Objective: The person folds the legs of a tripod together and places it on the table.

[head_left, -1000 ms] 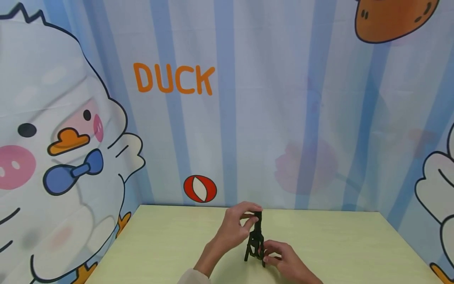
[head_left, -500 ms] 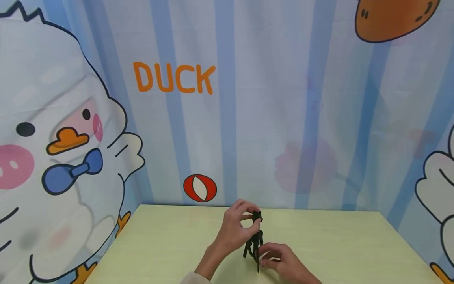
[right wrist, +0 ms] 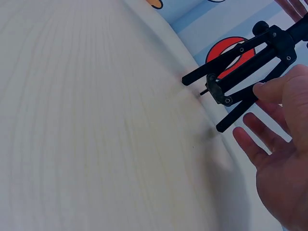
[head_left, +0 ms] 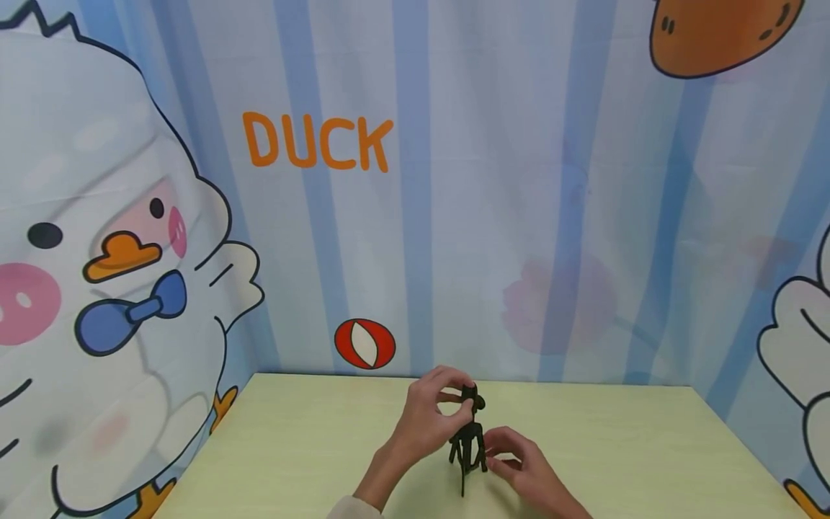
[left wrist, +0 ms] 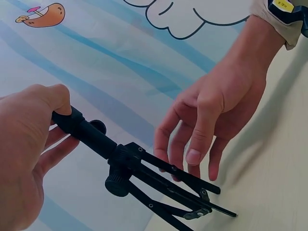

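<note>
A small black tripod (head_left: 468, 437) stands upright over the table, its legs partly spread. My left hand (head_left: 433, 414) pinches the top of its column, as the left wrist view also shows. Two round knobs stick out from the column, the larger knob (left wrist: 117, 183) beside the leg joint. My right hand (head_left: 527, 465) is at the right side of the legs, fingers loosely bent and apart from the thumb (right wrist: 272, 90). In the right wrist view that thumb overlaps one leg (right wrist: 238, 115); whether it touches cannot be told.
The pale wooden table (head_left: 311, 432) spreads around both hands. Behind it hangs a blue-striped curtain (head_left: 467, 216) with cartoon ducks, an orange DUCK word and a red ball print (head_left: 365, 344).
The tripod has turned about its upright axis, so a knob now shows at the right of its top. My right hand has shifted slightly and its fingers have loosened from the leg.
</note>
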The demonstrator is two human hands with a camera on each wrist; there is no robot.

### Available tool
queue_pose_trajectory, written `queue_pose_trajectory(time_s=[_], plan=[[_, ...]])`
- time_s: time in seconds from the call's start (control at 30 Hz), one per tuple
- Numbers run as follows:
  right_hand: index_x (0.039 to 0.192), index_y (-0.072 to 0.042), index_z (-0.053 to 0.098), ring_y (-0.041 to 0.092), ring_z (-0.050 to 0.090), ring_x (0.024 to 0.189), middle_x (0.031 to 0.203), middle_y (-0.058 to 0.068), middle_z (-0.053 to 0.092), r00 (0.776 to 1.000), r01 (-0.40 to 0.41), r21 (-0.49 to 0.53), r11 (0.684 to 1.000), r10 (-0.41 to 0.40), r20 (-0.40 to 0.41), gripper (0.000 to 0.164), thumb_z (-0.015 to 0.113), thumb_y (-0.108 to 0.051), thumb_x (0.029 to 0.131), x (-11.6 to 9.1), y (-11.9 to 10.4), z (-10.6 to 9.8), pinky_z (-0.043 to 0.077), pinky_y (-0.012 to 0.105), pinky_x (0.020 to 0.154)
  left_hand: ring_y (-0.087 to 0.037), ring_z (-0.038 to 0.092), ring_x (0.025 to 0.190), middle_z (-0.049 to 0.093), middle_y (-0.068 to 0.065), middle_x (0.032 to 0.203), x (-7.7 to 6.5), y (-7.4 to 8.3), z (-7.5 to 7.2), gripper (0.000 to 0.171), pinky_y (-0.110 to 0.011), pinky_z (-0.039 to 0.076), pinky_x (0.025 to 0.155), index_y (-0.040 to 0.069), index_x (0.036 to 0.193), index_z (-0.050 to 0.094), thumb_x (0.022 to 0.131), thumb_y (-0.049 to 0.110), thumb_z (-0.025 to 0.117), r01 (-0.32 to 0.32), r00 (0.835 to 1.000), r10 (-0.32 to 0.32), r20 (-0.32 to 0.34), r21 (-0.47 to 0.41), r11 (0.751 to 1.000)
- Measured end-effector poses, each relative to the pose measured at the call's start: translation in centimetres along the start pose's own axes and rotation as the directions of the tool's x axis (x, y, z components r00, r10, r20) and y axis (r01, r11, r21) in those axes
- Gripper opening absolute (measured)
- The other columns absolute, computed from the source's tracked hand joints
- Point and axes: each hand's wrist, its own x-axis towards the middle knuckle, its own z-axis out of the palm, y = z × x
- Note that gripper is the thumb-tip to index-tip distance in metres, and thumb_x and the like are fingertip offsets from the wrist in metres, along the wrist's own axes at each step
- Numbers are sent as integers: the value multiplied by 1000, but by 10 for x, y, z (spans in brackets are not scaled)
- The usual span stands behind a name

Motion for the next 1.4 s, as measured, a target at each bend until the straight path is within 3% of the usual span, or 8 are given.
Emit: queue_pose_trajectory(time_s=[0.2,0.53,0.73,1.07,1.17,1.4], plan=[[130,2,64,29,66,117,124,21,68,990,12,26,1000,-16,140,26,59,-4,105,2,3,-7,55,26,94,-18,68,101,66,-1,110,1,0,-1,27,-32,63,82,11,110,69,90,-8,69,23,999,-21,40,-53,998],[126,1,70,17,65,115,123,23,69,962,-6,37,999,-5,274,25,59,-8,105,-2,2,-19,51,24,94,-20,68,101,66,-4,110,0,-1,-6,24,-35,63,87,11,112,70,94,-5,70,66,991,-47,122,-158,985],[123,-3,72,17,65,114,120,22,69,950,38,13,999,-40,309,23,60,-10,104,-1,3,-19,49,24,96,-20,69,100,68,-6,108,-1,-2,-5,17,-36,63,86,11,111,72,95,6,77,54,993,-35,109,-170,984],[118,1,72,16,66,110,115,25,70,948,84,11,996,-83,307,20,61,-5,102,-1,2,-17,52,24,93,-17,70,100,70,-2,108,-1,1,-6,22,-34,63,86,13,110,72,92,1,78,87,991,-71,114,-138,987],[120,2,72,20,67,112,116,23,71,951,71,16,997,-73,299,21,62,-5,102,-1,2,-16,52,24,94,-17,69,99,69,-2,107,-2,1,-6,22,-34,63,85,13,110,72,93,2,78,68,993,-54,105,-131,989],[123,0,72,23,68,113,117,19,72,959,18,27,999,-25,282,23,62,-7,103,-1,2,-11,53,24,93,-17,68,90,64,-4,102,-2,1,-2,19,-29,64,73,11,106,71,91,10,82,-73,997,73,8,-9,997]])
